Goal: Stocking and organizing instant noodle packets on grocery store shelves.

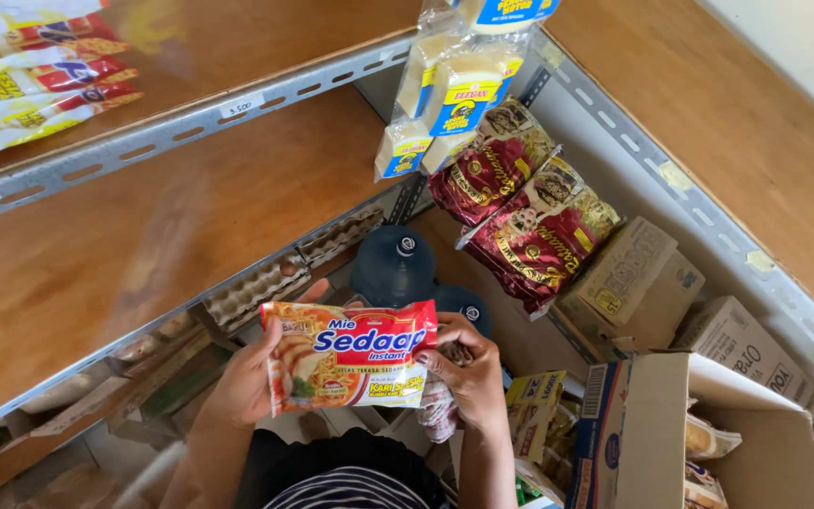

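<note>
A red, white and orange instant noodle packet is held flat between both my hands, low in the middle of the head view. My left hand grips its left edge. My right hand pinches its right edge and also has a second crumpled packet tucked under the fingers. Below the packet are my dark lap and striped shirt.
A wooden shelf with a grey metal rail runs at left, with red and yellow packets on the shelf above. Hanging snack strips, blue-capped water jugs, egg trays and open cardboard boxes crowd the right.
</note>
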